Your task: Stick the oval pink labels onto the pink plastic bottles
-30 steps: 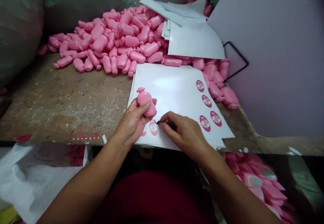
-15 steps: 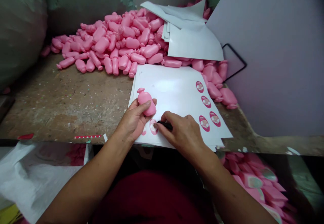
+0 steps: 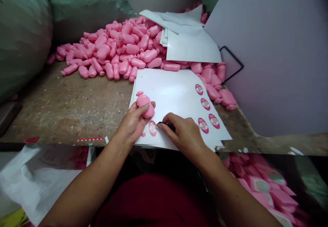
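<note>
My left hand (image 3: 136, 120) is closed around a small pink plastic bottle (image 3: 145, 104), thumb across its front and the knobbed neck pointing up and away. In my right hand (image 3: 180, 130) is a slim black tool (image 3: 167, 125), mostly hidden by the fingers, so its exact kind is unclear. The tool's tip lies just right of an oval pink-and-white sticker (image 3: 152, 128). That sticker is on a white sticker sheet (image 3: 169, 93) under both hands. Several more oval stickers (image 3: 203, 125) sit along the sheet's right side, and another is partly covered by my left hand.
A big heap of pink bottles (image 3: 123, 49) lies at the back of the worn table (image 3: 77, 107). White paper sheets (image 3: 193, 45) rest on the heap. A grey panel (image 3: 276, 66) rises at right. Large green sacks (image 3: 23, 39) stand at left. Pink pieces (image 3: 271, 186) fill the space below right.
The tool's tip has drawn slightly right, off the oval sticker, which now shows whole. The left hand keeps its hold on the bottle. The camera view has shifted a little.
</note>
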`<state>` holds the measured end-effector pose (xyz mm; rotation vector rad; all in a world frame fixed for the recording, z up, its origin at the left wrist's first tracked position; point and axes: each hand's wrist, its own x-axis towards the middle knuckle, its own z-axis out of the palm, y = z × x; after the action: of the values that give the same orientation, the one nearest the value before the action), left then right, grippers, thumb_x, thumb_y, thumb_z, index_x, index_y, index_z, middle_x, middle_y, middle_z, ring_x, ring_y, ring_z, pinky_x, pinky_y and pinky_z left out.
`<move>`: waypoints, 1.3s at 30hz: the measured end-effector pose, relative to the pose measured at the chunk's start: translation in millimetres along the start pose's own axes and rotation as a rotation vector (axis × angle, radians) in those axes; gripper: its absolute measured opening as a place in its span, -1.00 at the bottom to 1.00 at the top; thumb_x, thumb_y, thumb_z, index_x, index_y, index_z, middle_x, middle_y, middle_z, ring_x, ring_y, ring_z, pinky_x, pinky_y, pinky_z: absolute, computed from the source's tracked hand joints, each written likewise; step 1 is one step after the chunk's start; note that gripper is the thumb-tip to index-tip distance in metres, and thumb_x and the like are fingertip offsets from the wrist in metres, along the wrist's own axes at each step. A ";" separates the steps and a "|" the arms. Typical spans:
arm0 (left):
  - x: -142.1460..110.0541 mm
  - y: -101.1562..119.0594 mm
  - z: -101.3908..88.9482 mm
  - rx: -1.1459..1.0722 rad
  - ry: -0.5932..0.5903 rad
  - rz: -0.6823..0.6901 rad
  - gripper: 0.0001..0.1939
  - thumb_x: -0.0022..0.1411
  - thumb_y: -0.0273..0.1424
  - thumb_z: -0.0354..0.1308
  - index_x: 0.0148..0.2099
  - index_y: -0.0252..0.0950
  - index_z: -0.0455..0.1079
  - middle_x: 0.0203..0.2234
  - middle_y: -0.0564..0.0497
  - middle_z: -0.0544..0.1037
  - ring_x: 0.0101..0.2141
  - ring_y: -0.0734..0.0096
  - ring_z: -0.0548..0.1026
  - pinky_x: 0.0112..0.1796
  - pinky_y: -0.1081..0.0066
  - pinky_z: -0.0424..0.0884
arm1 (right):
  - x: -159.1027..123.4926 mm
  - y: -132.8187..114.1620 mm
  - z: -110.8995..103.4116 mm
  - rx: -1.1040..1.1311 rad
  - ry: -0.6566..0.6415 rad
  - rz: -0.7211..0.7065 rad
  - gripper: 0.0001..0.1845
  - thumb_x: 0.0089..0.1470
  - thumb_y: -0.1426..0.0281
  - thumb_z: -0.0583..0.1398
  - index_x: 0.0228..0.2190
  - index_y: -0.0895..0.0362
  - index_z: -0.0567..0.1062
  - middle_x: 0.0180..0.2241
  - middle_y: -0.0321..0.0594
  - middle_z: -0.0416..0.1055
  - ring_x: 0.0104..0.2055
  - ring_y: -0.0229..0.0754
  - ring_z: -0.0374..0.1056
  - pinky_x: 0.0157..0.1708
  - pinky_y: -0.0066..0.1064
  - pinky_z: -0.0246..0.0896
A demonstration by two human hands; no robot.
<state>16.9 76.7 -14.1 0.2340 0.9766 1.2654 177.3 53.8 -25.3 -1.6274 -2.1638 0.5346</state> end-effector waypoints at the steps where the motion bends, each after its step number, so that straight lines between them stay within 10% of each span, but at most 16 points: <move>1: 0.0 -0.6 -0.3 0.000 -0.001 -0.002 -0.63 0.22 -0.64 0.15 0.07 -0.31 0.39 -0.32 -0.05 0.57 -0.21 0.43 0.55 -0.02 0.41 0.40 | 1.4 -1.2 2.7 -0.060 -0.002 -0.031 -0.85 0.19 0.29 0.20 -0.38 0.08 0.47 -0.45 -0.27 0.54 -0.46 -0.18 0.35 -0.37 -0.35 -0.03; 8: -0.1 -1.2 -1.2 -0.001 -0.015 -0.005 -0.82 0.22 -0.63 0.16 -0.13 -0.35 0.40 -0.31 -0.05 0.57 -0.13 0.40 0.55 0.04 0.37 0.39 | 5.4 -7.7 8.8 -0.123 0.007 -0.074 -0.81 0.15 0.26 0.22 -0.44 0.09 0.45 -0.49 -0.27 0.52 -0.50 -0.21 0.28 -0.32 -0.31 -0.03; 17: -1.6 2.8 0.0 0.071 -0.037 -0.006 -0.57 0.20 -0.62 0.16 0.11 -0.26 0.33 -0.30 -0.03 0.58 -0.21 0.37 0.58 -0.10 0.37 0.45 | -1.3 -6.2 -24.1 0.771 -0.066 0.127 -0.73 -0.02 0.19 0.29 -0.52 0.09 0.41 -0.56 -0.34 0.35 -0.52 -0.28 0.23 -0.50 -0.43 0.14; 28: -50.3 -5.5 2.4 0.029 -0.266 -0.151 -0.62 0.35 -0.09 0.08 0.05 -0.21 0.42 -0.26 -0.04 0.56 -0.33 0.41 0.53 -0.28 0.43 0.47 | -7.5 -11.6 -30.8 0.787 -0.023 0.101 -0.82 0.03 0.24 0.29 -0.45 0.10 0.51 -0.52 -0.33 0.42 -0.47 -0.27 0.29 -0.46 -0.42 0.16; 39: -53.8 -12.0 2.9 0.059 -0.293 -0.099 -0.54 0.34 0.01 0.02 0.00 -0.22 0.46 -0.21 -0.07 0.56 -0.13 0.27 0.52 -0.14 0.34 0.42 | -7.0 -6.5 -24.8 0.802 -0.037 0.099 -0.80 0.07 0.22 0.29 -0.44 0.09 0.52 -0.51 -0.33 0.44 -0.46 -0.27 0.29 -0.44 -0.40 0.16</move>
<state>28.5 26.6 6.1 0.4002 0.7642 1.0773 186.5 47.3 -1.2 -1.2580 -1.5570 1.2648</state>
